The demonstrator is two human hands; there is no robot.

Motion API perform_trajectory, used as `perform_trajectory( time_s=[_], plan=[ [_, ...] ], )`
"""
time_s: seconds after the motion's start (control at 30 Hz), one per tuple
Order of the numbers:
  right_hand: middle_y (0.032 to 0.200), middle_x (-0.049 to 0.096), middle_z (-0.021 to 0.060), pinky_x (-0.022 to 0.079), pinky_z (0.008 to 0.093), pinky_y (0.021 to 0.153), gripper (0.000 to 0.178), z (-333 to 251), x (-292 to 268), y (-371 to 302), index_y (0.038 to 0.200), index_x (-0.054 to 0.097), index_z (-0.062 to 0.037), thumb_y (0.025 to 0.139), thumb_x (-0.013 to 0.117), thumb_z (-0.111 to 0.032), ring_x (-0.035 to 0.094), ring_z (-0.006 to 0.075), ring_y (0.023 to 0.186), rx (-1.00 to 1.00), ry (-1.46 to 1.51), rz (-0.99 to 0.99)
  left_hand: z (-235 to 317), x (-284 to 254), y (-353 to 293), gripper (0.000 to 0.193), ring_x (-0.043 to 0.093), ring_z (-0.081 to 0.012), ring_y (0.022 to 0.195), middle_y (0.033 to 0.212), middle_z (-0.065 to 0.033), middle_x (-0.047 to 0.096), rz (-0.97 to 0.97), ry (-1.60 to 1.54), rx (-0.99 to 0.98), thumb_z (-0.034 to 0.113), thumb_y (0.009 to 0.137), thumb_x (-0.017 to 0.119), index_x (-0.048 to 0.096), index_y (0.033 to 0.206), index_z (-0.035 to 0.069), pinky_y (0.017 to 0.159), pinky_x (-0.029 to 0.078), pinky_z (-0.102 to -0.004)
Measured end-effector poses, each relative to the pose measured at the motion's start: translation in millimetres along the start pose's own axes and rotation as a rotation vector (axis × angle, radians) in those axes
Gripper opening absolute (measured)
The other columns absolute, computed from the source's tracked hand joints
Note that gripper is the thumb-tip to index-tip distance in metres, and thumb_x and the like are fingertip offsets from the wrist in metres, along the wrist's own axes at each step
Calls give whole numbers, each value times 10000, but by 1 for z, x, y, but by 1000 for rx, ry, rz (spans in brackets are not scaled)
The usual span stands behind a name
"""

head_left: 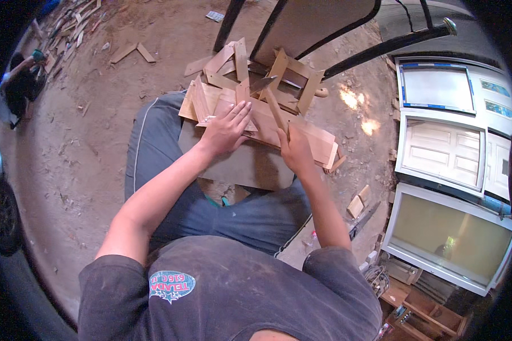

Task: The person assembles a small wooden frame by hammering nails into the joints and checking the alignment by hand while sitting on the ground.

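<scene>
My left hand (230, 126) lies with its fingers stretched out, pressing on a small upright-pointing wood strip (242, 92) and the boards under it. In my right hand (296, 149) is a hammer (274, 109), gripped by its wooden handle; its dark head is beside the strip. A long light wooden board (316, 142) runs under both hands, across a grey-brown flat panel (233, 165) on my lap. Several cut wood pieces (202, 99) are piled at the left of the board. Beyond the hammer is a wooden frame (310, 94). Any nail is too small to make out.
Black metal bars (381, 46) of a chair-like frame rise at the far side. On the right stand an old television (449, 233) and white framed panels (441, 148). Wood scraps (135, 53) lie on the dirt ground, with a saw (364, 220) near my right arm. A wheel (4, 216) is at far left.
</scene>
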State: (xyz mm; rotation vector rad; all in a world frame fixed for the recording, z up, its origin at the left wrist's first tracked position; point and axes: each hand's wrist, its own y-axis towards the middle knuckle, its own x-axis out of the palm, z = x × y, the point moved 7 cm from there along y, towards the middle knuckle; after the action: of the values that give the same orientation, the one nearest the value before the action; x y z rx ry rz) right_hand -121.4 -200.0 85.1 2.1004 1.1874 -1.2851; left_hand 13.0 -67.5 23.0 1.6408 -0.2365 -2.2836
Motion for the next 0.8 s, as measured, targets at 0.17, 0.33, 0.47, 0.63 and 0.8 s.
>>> perform_trajectory(
  time_s=[0.17, 0.33, 0.47, 0.63, 0.8],
  plan=[
    [886, 616, 307, 476, 588, 755, 307, -2, 8, 6, 1016, 528, 15, 1061, 542, -288, 608, 527, 870, 23, -26, -23, 1, -3, 1, 778, 410, -302, 1490, 1571, -183, 471, -9, 11, -5, 338, 830, 764, 503, 1460, -37, 1225, 341, -431],
    [855, 625, 298, 464, 561, 710, 289, 1, 8, 6, 1040, 532, 16, 1055, 565, -271, 612, 514, 827, -53, -24, 57, 2, -2, 2, 771, 413, -300, 1488, 1574, -181, 467, 6, 11, -10, 336, 827, 764, 509, 1457, -28, 1224, 343, -432],
    [825, 615, 292, 455, 547, 683, 277, 11, 13, 8, 1045, 539, 14, 1053, 573, -261, 610, 510, 799, -100, -32, 96, 2, 0, 3, 786, 392, -309, 1500, 1592, -179, 443, -21, 14, -6, 351, 811, 757, 505, 1457, -20, 1241, 318, -443],
    [868, 637, 294, 484, 573, 720, 301, 5, -2, 2, 1083, 556, 15, 1046, 570, -284, 629, 518, 822, -74, 12, 159, 2, -4, 1, 768, 402, -312, 1494, 1592, -182, 444, -24, -6, -29, 339, 823, 748, 505, 1456, -22, 1239, 321, -446],
    [868, 651, 293, 495, 592, 692, 306, 14, 19, 3, 1081, 569, 11, 1036, 577, -292, 650, 520, 798, -19, -51, 59, -1, 0, 1, 760, 410, -315, 1489, 1586, -182, 451, -13, -3, -16, 338, 836, 740, 499, 1461, -22, 1239, 321, -448]
  ],
)
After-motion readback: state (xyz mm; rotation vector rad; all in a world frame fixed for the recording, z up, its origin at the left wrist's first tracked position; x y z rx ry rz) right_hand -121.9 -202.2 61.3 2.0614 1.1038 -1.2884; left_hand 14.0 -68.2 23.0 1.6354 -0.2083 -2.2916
